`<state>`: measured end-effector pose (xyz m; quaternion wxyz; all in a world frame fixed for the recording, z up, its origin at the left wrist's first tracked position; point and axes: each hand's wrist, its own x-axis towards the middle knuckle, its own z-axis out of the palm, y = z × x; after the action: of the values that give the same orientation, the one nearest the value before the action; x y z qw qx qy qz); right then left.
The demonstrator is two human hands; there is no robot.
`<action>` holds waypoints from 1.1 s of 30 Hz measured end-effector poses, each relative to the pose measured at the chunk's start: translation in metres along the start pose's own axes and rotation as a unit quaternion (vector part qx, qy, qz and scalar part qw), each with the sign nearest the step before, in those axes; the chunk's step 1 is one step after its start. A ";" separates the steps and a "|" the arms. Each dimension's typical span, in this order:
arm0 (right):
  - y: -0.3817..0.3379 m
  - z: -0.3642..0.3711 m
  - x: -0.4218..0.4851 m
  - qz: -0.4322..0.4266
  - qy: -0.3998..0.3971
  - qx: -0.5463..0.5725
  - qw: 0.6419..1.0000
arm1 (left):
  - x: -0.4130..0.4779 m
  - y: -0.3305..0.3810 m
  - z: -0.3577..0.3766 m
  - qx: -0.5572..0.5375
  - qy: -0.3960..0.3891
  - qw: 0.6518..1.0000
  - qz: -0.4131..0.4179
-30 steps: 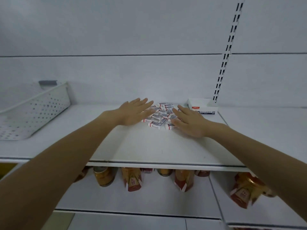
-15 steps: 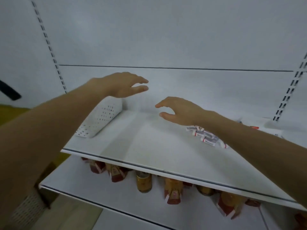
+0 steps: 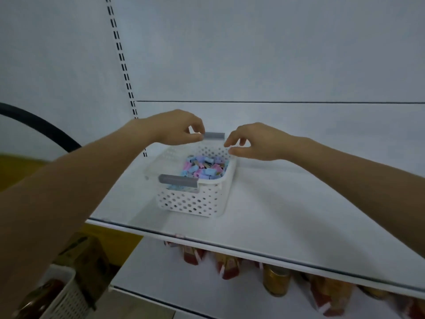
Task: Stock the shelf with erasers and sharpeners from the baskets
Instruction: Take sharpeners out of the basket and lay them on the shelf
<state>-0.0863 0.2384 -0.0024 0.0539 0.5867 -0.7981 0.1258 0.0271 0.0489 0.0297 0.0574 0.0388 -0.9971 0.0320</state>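
Roughly mid-shelf [image 3: 287, 215] sits a white perforated basket [image 3: 190, 203] w/ two grey handles, near handle [image 3: 178, 180] facing the camera. Inside is a heap of small pastel pieces [image 3: 202, 169], blue, pink and purple; too blurred to tell erasers from sharpeners. The left hand [image 3: 174, 128] is curled at the left end of the far handle [image 3: 214, 135], thumb tip right against it, but can't tell if it actually grips. The right hand [image 3: 255, 141] hovers by the basket's far right corner, fingers half curled, thumb and index apart, nothing in it; contact w/ the rim unclear. Below, cans [image 3: 276, 282] and red pouches [image 3: 230, 265] are partly hidden by the shelf edge. Bottom left, a second basket [image 3: 69, 295] is cut off, contents unclear.
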 end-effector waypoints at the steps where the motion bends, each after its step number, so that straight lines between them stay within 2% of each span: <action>1: -0.004 0.005 0.006 -0.003 -0.016 0.002 1.000 | 0.002 -0.006 0.004 0.006 -0.012 1.000 0.012; 10: -0.015 0.028 0.061 0.001 -0.142 -0.008 0.990 | 0.032 -0.033 0.035 -0.001 -0.077 0.994 0.079; 15: -0.012 0.031 0.083 0.011 -0.285 -0.005 0.958 | 0.042 -0.042 0.053 0.005 -0.144 0.985 0.094; 20: -0.023 0.035 0.096 -0.011 -0.334 -0.053 0.941 | 0.044 -0.047 0.057 0.018 -0.194 0.975 0.103; 23: -0.035 0.035 0.092 0.010 -0.389 -0.055 0.920 | 0.043 -0.040 0.048 0.017 -0.267 0.958 0.103; 26: -0.047 0.042 0.084 0.014 -0.446 -0.133 0.885 | 0.040 -0.034 0.050 0.113 -0.356 0.923 0.094; 28: -0.054 0.049 0.079 0.018 -0.456 -0.167 0.874 | 0.039 -0.028 0.054 0.172 -0.382 0.902 0.104; 30: -0.060 0.052 0.078 0.031 -0.441 -0.182 0.878 | 0.040 -0.026 0.054 0.178 -0.368 0.905 0.118; 33: -0.052 0.054 0.087 0.050 -0.343 -0.230 0.909 | 0.042 -0.032 0.059 0.187 -0.308 0.921 0.146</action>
<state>-0.0607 0.1293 -0.0264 -0.0963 0.5243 -0.8025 -0.2681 -0.0186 0.0101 -0.0220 -0.2658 -0.0890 -0.9361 0.2125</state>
